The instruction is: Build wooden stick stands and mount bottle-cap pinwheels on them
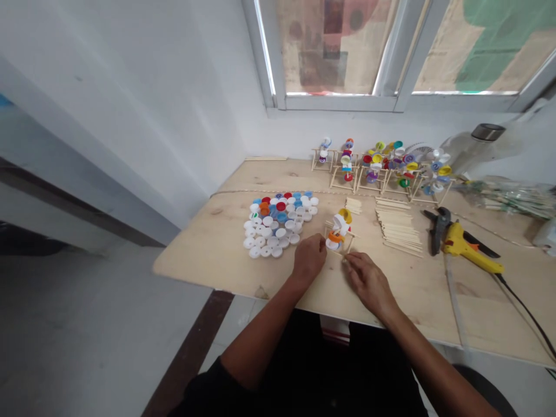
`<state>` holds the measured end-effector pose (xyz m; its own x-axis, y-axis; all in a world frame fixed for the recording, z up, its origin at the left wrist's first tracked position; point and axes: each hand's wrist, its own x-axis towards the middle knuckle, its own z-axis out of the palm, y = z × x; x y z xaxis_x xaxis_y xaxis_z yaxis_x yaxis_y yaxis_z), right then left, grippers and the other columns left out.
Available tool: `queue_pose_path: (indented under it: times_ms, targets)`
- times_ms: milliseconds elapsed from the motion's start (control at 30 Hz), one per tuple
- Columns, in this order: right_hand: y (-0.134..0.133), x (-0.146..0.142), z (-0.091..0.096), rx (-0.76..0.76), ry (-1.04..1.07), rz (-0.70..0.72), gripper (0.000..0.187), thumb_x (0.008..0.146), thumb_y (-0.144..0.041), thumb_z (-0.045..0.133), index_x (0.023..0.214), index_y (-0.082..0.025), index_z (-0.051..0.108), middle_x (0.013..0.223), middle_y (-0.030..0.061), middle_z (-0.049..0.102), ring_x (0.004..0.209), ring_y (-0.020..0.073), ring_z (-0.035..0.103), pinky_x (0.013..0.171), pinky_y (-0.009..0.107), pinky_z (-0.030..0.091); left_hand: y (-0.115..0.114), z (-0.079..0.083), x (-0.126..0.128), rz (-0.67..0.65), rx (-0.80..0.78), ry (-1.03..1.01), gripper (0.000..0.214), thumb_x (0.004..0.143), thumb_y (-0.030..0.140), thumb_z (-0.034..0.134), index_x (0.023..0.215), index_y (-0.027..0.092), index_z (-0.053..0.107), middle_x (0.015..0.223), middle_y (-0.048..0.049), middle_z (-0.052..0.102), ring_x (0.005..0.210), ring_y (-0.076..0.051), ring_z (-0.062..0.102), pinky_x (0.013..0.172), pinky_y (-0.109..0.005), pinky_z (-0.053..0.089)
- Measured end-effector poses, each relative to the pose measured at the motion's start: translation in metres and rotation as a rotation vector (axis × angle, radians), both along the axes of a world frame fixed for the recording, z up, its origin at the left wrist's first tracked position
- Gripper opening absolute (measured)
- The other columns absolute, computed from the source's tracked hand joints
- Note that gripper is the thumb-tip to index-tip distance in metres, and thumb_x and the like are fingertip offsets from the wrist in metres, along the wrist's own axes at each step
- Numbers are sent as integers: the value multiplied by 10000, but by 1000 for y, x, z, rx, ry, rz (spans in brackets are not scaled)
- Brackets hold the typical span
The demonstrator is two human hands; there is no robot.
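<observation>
A small model made of wooden sticks and bottle caps [339, 230] stands on the plywood table [226, 243] in front of me. My left hand [309, 259] is closed against its left side, fingers curled on the stick frame. My right hand [368, 279] rests just right of the model, fingertips pinched on the base sticks near the front corner. The caps on the model are white, yellow and orange.
A pile of loose bottle caps [279, 222] lies left of the model. Stacked wooden sticks [398, 229] lie to its right, then a yellow glue gun [469, 247] with a cable. Several finished cap models [382, 165] line the back edge under the window.
</observation>
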<state>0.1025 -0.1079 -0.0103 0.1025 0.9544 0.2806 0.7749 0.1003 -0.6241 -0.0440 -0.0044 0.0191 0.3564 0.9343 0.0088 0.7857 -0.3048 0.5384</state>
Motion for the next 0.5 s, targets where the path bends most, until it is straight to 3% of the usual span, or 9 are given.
queue_pose_path:
  times_ms: [100,233,367,500]
  targets:
    - [-1,7,7,16,11,-61,265,852,-243,451,1015,-208,658,1067,81,666,931,205,639,824,346,507,0,-2,0,5,-22,-1,169,796,95,522,867,182,648,809,-49,686,792,-178,627,696,-261,426]
    - [9,18,25,144,-13,-221,246,839,-272,467,994,-202,645,947,76,673,824,210,631,744,354,497,2,-4,0,11,-49,-15,150,793,98,528,843,181,643,805,-44,685,787,-173,624,693,-259,420]
    - [32,19,41,222,-112,-199,241,848,-305,482,984,-191,646,977,100,663,926,245,592,825,395,461,2,-6,-1,9,-45,-32,149,792,95,524,835,176,641,800,-42,682,769,-164,617,688,-253,415]
    - [54,15,47,150,-205,-150,198,838,-318,508,883,-193,655,949,99,671,958,268,568,910,440,389,1,-7,-1,14,-25,-51,162,797,93,512,847,173,644,796,-42,678,759,-162,611,685,-254,410]
